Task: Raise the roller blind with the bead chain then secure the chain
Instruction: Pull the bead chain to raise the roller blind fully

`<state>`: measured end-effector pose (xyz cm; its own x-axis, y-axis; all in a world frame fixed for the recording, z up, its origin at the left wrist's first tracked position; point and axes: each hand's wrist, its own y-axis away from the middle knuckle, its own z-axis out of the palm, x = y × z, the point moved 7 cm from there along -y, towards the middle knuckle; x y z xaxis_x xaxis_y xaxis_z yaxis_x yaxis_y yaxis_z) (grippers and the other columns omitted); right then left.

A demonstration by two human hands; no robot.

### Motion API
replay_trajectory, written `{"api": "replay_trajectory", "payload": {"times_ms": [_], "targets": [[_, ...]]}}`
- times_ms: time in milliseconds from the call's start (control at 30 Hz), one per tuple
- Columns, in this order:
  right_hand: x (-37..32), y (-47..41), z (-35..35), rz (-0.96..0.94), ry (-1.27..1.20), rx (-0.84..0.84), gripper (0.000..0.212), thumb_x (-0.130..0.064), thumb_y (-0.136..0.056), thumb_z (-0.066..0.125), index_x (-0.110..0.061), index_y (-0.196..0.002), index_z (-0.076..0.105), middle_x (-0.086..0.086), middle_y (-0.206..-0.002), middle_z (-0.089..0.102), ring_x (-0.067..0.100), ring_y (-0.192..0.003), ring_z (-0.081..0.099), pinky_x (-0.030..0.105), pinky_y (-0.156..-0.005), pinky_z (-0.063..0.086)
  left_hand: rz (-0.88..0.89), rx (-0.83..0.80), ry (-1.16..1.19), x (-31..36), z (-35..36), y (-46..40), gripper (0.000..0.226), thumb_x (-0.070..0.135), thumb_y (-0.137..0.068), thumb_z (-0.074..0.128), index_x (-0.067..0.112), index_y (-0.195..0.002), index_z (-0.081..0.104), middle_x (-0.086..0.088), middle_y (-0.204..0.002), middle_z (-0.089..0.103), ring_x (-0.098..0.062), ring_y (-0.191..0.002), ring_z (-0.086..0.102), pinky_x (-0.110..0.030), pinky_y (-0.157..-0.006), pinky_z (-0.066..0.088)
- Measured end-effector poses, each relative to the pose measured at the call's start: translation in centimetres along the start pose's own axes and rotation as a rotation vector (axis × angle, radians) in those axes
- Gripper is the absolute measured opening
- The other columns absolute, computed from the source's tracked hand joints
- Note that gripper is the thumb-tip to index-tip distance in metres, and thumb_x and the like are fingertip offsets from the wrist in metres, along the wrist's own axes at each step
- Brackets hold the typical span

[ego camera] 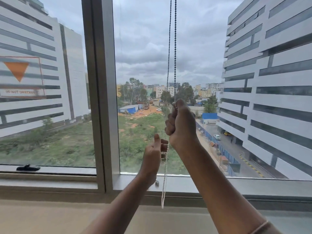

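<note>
The bead chain hangs as two strands from above the frame, in front of the right window pane. My right hand grips the chain in a fist at mid height. Just below and to the left, my left hand has its thumb up and its fingers curled toward the lower strands; whether it holds them I cannot tell. The chain's lower loop dangles down past the window sill. The roller blind itself is out of view, above the frame.
A grey window mullion stands left of the chain. A black window handle lies on the left pane's lower frame. A small metal fitting sits on the sill beside the chain. Buildings and a field show outside.
</note>
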<state>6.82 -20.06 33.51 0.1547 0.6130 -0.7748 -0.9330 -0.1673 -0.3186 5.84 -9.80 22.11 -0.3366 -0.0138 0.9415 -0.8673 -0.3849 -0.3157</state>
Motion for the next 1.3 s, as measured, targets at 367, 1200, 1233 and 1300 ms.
{"api": "replay_trajectory", "payload": {"times_ms": [367, 1200, 1233, 1300], "targets": [[3.5, 0.9, -2.0, 0.033, -0.022, 0.040, 0.055, -0.021, -0.103, 0.051, -0.028, -0.049, 0.041, -0.009, -0.045, 0.024, 0.010, -0.036, 0.014, 0.020, -0.038, 0.011, 0.186, -0.037, 0.086, 15.4, 1.3, -5.2, 0.064, 0.059, -0.114, 0.033, 0.014, -0.112, 0.078, -0.011, -0.107, 0.081, -0.022, -0.094, 0.073, -0.043, -0.090, 0.053], [11.7, 2.1, -6.0, 0.133, 0.198, -0.026, 0.048, -0.026, -0.094, 0.057, -0.028, -0.049, 0.040, -0.005, -0.046, 0.029, 0.013, -0.038, 0.021, 0.022, -0.038, 0.019, 0.225, 0.035, 0.284, 16.9, 3.3, -3.9, 0.077, 0.055, -0.112, 0.048, 0.025, -0.042, 0.038, 0.004, -0.042, 0.031, -0.014, -0.033, 0.021, -0.027, -0.044, 0.017], [11.8, 2.0, -6.1, 0.153, 0.216, -0.043, 0.043, -0.028, -0.093, 0.058, -0.027, -0.053, 0.041, -0.003, -0.049, 0.031, 0.014, -0.041, 0.023, 0.024, -0.039, 0.021, 0.242, 0.037, 0.294, 16.8, 3.3, -3.8, 0.074, 0.054, -0.113, 0.048, 0.026, -0.045, 0.038, 0.003, -0.042, 0.031, -0.015, -0.033, 0.021, -0.028, -0.044, 0.017], [11.7, 1.5, -6.2, 0.172, 0.281, -0.072, 0.041, -0.029, -0.098, 0.057, -0.022, -0.057, 0.051, 0.001, -0.054, 0.042, 0.016, -0.047, 0.034, 0.030, -0.049, 0.029, 0.266, 0.041, 0.304, 16.4, 3.2, -3.5, 0.071, 0.052, -0.113, 0.048, 0.026, -0.048, 0.038, 0.004, -0.041, 0.030, -0.014, -0.032, 0.021, -0.026, -0.043, 0.018]]}}
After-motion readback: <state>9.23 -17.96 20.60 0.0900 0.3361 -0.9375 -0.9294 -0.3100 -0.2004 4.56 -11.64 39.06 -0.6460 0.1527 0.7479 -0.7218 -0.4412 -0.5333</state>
